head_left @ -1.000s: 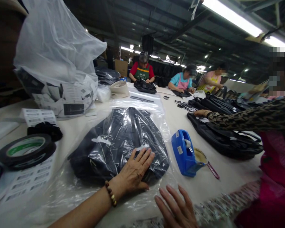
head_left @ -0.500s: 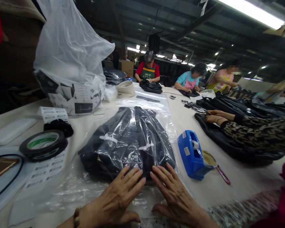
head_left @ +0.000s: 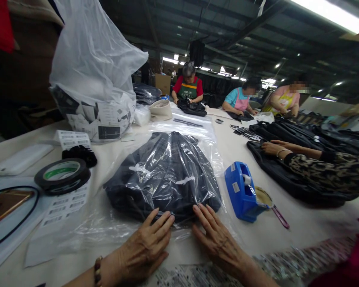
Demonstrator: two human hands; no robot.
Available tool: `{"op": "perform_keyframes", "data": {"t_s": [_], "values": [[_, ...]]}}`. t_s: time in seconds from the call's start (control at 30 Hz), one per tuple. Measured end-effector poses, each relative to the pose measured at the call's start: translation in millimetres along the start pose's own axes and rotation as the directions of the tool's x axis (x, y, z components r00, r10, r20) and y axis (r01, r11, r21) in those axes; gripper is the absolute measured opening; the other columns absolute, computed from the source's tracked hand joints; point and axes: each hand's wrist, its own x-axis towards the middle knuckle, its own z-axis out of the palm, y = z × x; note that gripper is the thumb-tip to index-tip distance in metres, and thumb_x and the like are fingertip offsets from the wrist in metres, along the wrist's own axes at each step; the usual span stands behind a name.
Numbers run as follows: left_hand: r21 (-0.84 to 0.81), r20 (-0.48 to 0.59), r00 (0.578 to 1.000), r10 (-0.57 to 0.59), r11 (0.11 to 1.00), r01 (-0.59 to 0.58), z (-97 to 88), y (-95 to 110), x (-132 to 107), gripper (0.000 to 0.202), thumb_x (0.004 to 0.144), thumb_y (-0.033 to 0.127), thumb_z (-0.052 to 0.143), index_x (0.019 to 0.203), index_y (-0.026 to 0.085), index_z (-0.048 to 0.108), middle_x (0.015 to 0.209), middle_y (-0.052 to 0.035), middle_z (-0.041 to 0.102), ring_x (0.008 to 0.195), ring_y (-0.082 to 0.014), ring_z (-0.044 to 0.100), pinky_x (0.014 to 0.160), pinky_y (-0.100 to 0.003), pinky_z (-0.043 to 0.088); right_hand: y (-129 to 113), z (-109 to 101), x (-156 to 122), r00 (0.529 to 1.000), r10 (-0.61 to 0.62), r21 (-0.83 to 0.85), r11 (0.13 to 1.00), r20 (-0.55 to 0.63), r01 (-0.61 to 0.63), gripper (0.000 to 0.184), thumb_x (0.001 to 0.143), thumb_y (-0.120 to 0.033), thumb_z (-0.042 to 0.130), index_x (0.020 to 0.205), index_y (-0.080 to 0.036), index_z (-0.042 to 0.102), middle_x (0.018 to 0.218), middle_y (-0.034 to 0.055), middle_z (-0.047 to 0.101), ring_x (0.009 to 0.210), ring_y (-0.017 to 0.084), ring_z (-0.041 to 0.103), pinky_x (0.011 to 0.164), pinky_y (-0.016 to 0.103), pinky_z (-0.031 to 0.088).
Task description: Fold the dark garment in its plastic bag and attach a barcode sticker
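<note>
A folded black garment inside a clear plastic bag (head_left: 164, 175) lies on the table in front of me. My left hand (head_left: 146, 247) rests flat, fingers apart, on the loose plastic at the bag's near edge, fingertips touching the garment. Beside it my right hand (head_left: 217, 239) also lies flat and spread, fingertips at the garment's near right corner. Neither hand holds anything.
A blue tape dispenser (head_left: 241, 191) stands right of the bag, scissors (head_left: 272, 205) behind it. At left lie a dark tape roll (head_left: 62, 175), barcode label sheets (head_left: 60, 209) and a large bag of tags (head_left: 92, 79). A neighbouring person's hand (head_left: 272, 148) rests on black garments (head_left: 290, 175); three people work at the far end.
Both hands slid back toward me, from on top of the garment to its near edge. The right hand came up beside the left. The view shifted slightly left.
</note>
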Motion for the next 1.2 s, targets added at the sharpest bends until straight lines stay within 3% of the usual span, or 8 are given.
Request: {"op": "perform_keyframes", "data": {"t_s": [0.1, 0.23, 0.37, 0.53, 0.73, 0.97, 1.07, 1.2], "values": [[0.095, -0.155, 0.988, -0.017, 0.995, 0.032, 13.4, 5, 3, 0.028, 0.089, 0.014, 0.036, 0.104, 0.014, 0.059, 0.123, -0.0107, 0.058, 0.12, -0.0272, 0.046, 0.103, -0.05, 0.03, -3, 2, 2, 0.999, 0.038, 0.039, 0.999, -0.011, -0.037, 0.03, 0.072, -0.002, 0.045, 0.098, -0.009, 0.057, 0.151, 0.0212, 0.005, 0.135, 0.038, 0.018, 0.1, 0.056, 0.039], [0.149, -0.231, 0.972, -0.051, 0.985, 0.087, 24.7, 11, 9, 0.027, 0.089, 0.011, 0.035, 0.093, 0.013, 0.061, 0.112, -0.01, 0.063, 0.112, -0.0259, 0.051, 0.102, -0.048, 0.031, -6, 0, 1, 0.997, 0.064, 0.05, 0.997, 0.046, -0.066, 0.039, 0.067, -0.003, 0.044, 0.105, -0.006, 0.055, 0.15, 0.0235, 0.01, 0.135, 0.038, 0.017, 0.103, 0.059, 0.033], [0.037, -0.332, 0.939, -0.091, 0.993, 0.109, 23.9, 7, 14, 0.03, 0.087, 0.005, 0.032, 0.08, 0.013, 0.06, 0.107, -0.0105, 0.064, 0.108, -0.023, 0.054, 0.1, -0.047, 0.034, -2, -4, -1, 0.989, 0.065, 0.076, 0.994, 0.133, -0.075, 0.045, 0.066, -0.007, 0.047, 0.11, -0.007, 0.054, 0.15, 0.0201, 0.011, 0.137, 0.035, 0.013, 0.107, 0.059, 0.025], [-0.064, -0.255, 0.951, -0.175, 0.984, 0.164, 11.9, 5, 18, 0.034, 0.084, 0.002, 0.027, 0.082, 0.015, 0.058, 0.102, -0.0089, 0.066, 0.104, -0.0187, 0.056, 0.097, -0.044, 0.038, 0, -7, -1, 0.975, 0.071, 0.139, 0.985, 0.211, -0.102, 0.052, 0.062, -0.014, 0.052, 0.114, -0.006, 0.052, 0.151, 0.0183, 0.007, 0.138, 0.035, 0.008, 0.11, 0.059, 0.018], [0.117, -0.161, 0.983, -0.083, 0.988, 0.102, 8.0, 17, 18, 0.021, 0.086, 0.028, 0.048, 0.097, 0.015, 0.059, 0.11, -0.0126, 0.062, 0.112, -0.028, 0.05, 0.101, -0.05, 0.03, -2, 8, -2, 0.998, 0.051, -0.071, 0.996, -0.041, -0.054, 0.024, 0.079, -0.002, 0.044, 0.096, -0.006, 0.059, 0.148, 0.0186, 0.022, 0.135, 0.034, 0.022, 0.104, 0.055, 0.035], [0.177, -0.294, 0.953, -0.069, 0.976, 0.125, 26.5, 23, 36, 0.017, 0.085, 0.016, 0.045, 0.095, 0.013, 0.058, 0.104, -0.0097, 0.06, 0.104, -0.0239, 0.049, 0.095, -0.042, 0.029, 1, 7, 6, 0.983, 0.144, 0.072, 0.988, -0.118, -0.136, 0.031, 0.076, 0.001, 0.035, 0.09, -0.01, 0.061, 0.14, 0.0151, 0.041, 0.132, 0.028, 0.032, 0.101, 0.055, 0.039], [0.156, -0.286, 0.955, -0.072, 0.98, 0.121, 32.2, 24, 44, 0.023, 0.082, 0.003, 0.037, 0.087, 0.015, 0.056, 0.095, -0.0061, 0.061, 0.093, -0.021, 0.051, 0.089, -0.039, 0.032, 1, -1, 6, 0.985, 0.153, 0.1, 0.984, -0.078, -0.145, 0.03, 0.076, -0.002, 0.037, 0.093, -0.01, 0.06, 0.141, 0.0149, 0.04, 0.134, 0.028, 0.029, 0.103, 0.055, 0.036], [0.04, -0.2, 0.973, -0.12, 0.991, 0.13, 29.5, 21, 47, 0.023, 0.081, 0.0, 0.036, 0.084, 0.016, 0.053, 0.088, -0.007, 0.06, 0.084, -0.0221, 0.052, 0.082, -0.039, 0.037, 2, -11, 2, 0.987, 0.131, 0.165, 0.975, 0.091, -0.145, 0.022, 0.079, -0.026, 0.052, 0.094, -0.012, 0.058, 0.147, 0.0163, 0.027, 0.136, 0.031, 0.021, 0.107, 0.057, 0.028]]}}
